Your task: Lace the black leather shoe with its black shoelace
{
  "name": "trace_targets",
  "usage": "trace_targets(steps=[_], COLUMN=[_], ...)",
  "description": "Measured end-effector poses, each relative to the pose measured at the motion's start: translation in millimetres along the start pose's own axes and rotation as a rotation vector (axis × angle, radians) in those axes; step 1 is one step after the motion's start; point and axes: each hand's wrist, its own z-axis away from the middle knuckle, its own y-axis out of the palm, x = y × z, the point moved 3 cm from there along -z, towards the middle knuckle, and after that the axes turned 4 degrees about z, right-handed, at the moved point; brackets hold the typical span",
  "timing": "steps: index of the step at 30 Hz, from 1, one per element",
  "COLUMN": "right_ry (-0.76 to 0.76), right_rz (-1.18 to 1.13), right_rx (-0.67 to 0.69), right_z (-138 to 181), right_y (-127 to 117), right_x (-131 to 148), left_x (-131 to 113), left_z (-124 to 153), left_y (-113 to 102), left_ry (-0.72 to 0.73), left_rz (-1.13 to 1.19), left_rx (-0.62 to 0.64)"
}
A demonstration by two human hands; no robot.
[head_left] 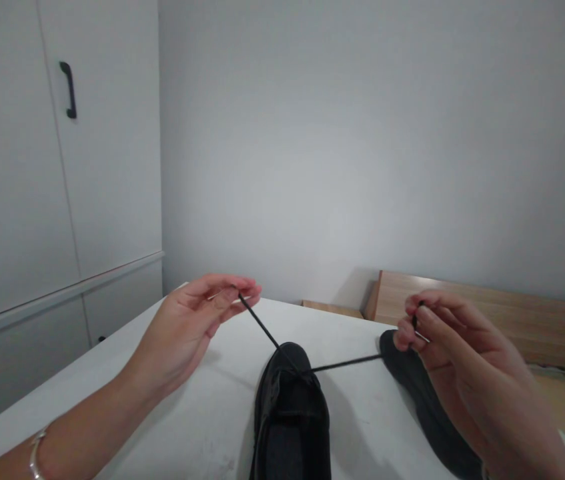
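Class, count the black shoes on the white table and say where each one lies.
2. One black shoe lies centre, its lace ends pinched by the left hand and right hand. The second shoe lies partly behind the right hand.

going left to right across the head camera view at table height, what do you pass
bracelet → left hand → left lace end → black shoe → right lace end → right hand

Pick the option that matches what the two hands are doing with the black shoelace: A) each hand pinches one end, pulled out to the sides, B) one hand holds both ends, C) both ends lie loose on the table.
A: the left hand and right hand each pinch one end of the shoelace, stretched outward from the black shoe.
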Motion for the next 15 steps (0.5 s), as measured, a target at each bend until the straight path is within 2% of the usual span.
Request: trace_targets(steps=[2,4,7,11,13,15], right_ry=[0.141,0.224,0.245,0.248,0.258,0.282], right_rz=[-0.035,-0.017,0.068,0.168,0.188,0.238], right_rx=[-0.018,-0.021,-0.056,-0.102,-0.098,-0.067], right_z=[2.2,5.4,8.8,8.4,7.4,8.0], right_y=[-17.3,-34.3,-63.8,-100.2,-106.9,-101.9], right_x=[-19.9,-37.6,-55.7,-66.3,-68.8,-71.1], left_x=[10.9,19.5,29.9,33.5,32.5,32.1], left_z=[1.9,2.8,1.2,-3.5,-4.5,-3.0], left_y=[-17.0,-33.6,-56.5,-80.5,-85.9,-82.7], left_ry=[-0.127,-0.164,-0.2,-0.216,-0.216,-0.217], left_rz=[0.105,0.124,0.118,0.11,0.05,-0.12], left_rx=[-0.018,-0.059,-0.092,-0.083,-0.074,-0.01])
